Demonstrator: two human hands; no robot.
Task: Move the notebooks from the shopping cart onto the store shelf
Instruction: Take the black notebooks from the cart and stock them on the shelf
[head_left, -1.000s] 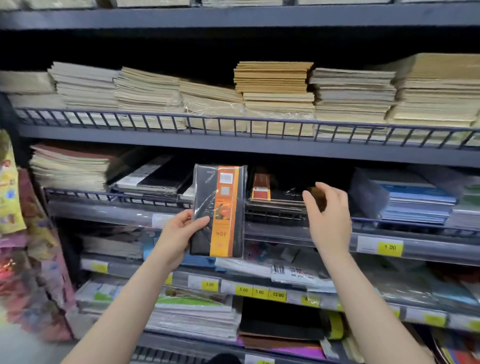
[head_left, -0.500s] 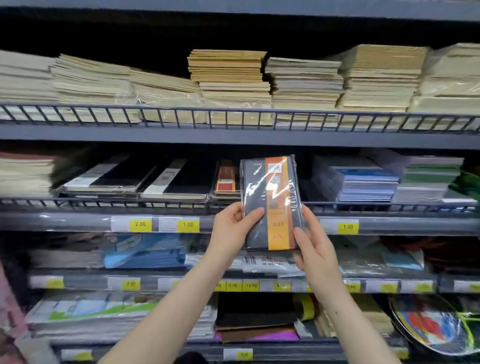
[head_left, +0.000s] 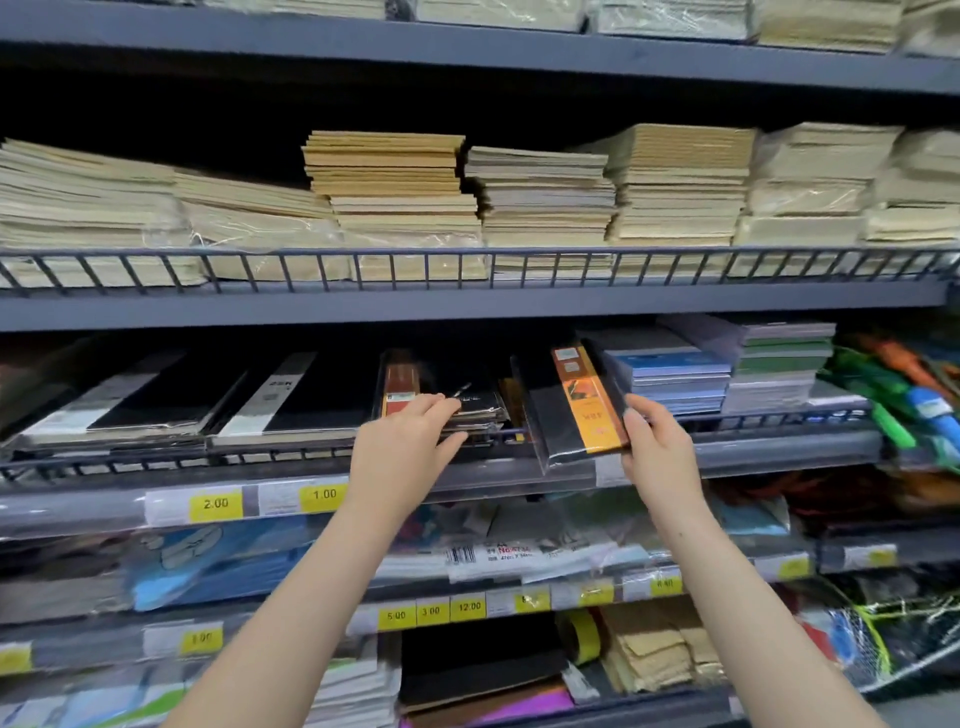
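A black notebook with an orange band (head_left: 571, 410), wrapped in clear plastic, lies tilted over the wire rail of the middle shelf (head_left: 779, 447). My right hand (head_left: 657, 447) grips its lower right corner. My left hand (head_left: 405, 447) rests with fingers spread on a small stack of similar wrapped notebooks (head_left: 467, 405) just left of it. The shopping cart is out of view.
Black-and-white pads (head_left: 291, 400) lie left on the same shelf, blue and green stacks (head_left: 675, 374) right. Tan paper stacks (head_left: 395, 192) fill the shelf above behind a wire rail. Yellow price tags (head_left: 215, 504) line the edges. Coloured goods (head_left: 904, 395) hang at far right.
The notebook went from upright in front of the shelf to lying tilted into it. My left hand let go of it and moved onto the neighbouring stack.
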